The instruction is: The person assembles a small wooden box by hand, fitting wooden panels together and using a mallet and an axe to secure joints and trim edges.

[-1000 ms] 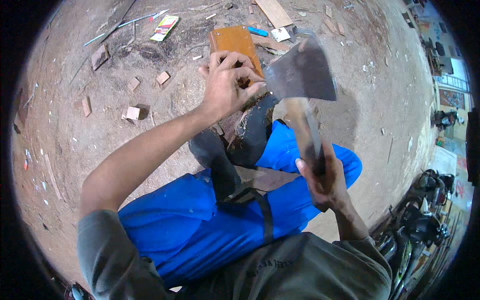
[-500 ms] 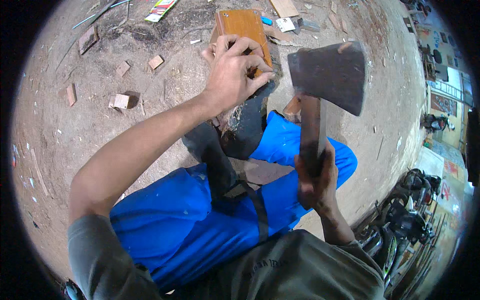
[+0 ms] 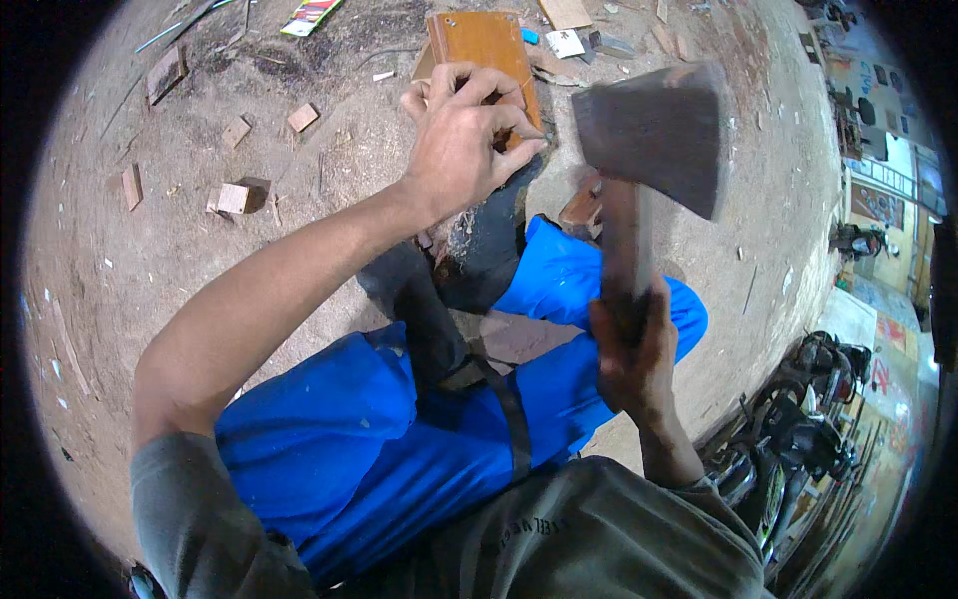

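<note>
My left hand (image 3: 464, 140) has its fingers bent around the near end of an orange-brown varnished wooden board (image 3: 484, 45), with a small hole at the far corner. Part of the board is hidden under the hand. On the right, my right hand (image 3: 639, 349) is closed around the wooden handle of an axe (image 3: 654, 130). Its broad dark metal head is raised, to the right of the board and apart from it. Below the left hand, a dark block-like thing (image 3: 474, 265) dusted with chips stands between my legs.
Small wood offcuts (image 3: 233, 198) and chips lie scattered over the dusty ground. A colourful packet (image 3: 309, 15), a pale board piece (image 3: 566, 12) and a small blue thing (image 3: 529, 36) lie farther off. Motorcycles (image 3: 813, 429) stand along the right side. My blue-trousered legs (image 3: 309, 409) are folded close beneath.
The axe has shifted slightly upward and to the left in my right hand. My left hand stays on the board in the same grip. The whole view has moved a little.
</note>
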Demonstrator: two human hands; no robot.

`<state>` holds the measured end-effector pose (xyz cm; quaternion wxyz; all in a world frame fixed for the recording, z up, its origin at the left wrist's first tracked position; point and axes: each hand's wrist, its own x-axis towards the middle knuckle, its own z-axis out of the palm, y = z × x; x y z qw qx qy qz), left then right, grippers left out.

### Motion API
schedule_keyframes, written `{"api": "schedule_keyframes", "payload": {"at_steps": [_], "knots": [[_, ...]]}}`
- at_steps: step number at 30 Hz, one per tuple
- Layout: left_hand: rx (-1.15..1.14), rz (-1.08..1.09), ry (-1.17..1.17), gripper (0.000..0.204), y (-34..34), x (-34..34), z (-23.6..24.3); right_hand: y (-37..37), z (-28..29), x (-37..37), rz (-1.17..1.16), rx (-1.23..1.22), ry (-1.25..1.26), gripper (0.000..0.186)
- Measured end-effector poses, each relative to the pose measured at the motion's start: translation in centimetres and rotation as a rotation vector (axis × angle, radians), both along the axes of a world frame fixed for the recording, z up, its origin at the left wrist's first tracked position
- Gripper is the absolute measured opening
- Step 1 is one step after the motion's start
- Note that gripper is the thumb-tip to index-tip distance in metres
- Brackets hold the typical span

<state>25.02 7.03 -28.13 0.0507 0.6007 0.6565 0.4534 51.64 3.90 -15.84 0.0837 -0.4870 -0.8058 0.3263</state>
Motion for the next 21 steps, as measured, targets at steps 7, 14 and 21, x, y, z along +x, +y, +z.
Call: {"api": "schedule_keyframes", "payload": {"at_steps": [7,14,21], "knots": [[-0.005,0.025,0.032,0.014,-0.1,0.0,0.0,-0.5,0.1,-0.3,0.044,-0.029,0.033,0.064],[0.003,0.02,0.03,0.016,-0.2,0.0,-0.2,-0.6,0.1,-0.3,0.045,-0.02,-0.004,0.064],[0.034,0.019,0.012,0.018,-0.2,0.0,-1.0,-1.3,-0.5,-0.2,-0.025,0.052,0.133,0.063]]}}
